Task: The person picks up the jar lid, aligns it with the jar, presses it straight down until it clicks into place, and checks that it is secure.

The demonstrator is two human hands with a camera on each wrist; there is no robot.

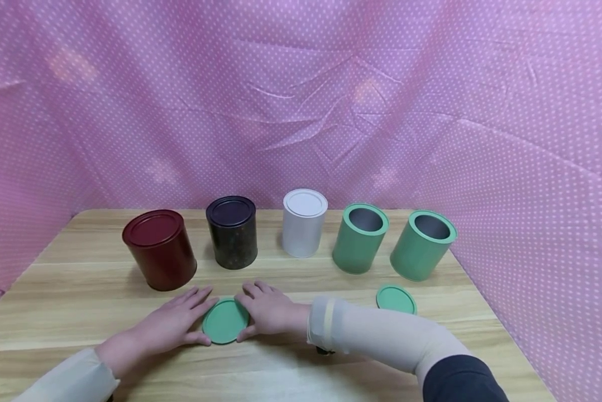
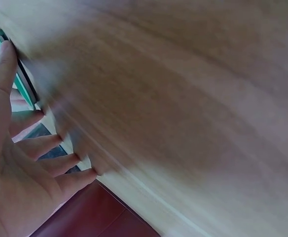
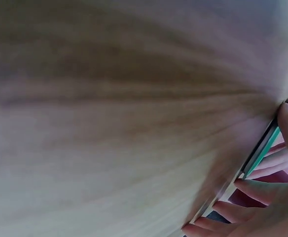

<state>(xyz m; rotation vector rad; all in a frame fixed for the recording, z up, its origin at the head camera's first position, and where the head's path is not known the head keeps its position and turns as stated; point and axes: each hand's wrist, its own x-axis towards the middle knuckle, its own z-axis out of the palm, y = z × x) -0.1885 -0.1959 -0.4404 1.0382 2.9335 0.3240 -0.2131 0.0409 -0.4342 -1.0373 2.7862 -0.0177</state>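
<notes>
Lying flat on the pale wooden table, a round green metal lid sits just in front of the dark speckled cylindrical tin. The left hand and right hand flank this lid, fingers spread on the wood, thumbs and forefingers touching its rim. A second green lid lies well right of that tin.
</notes>
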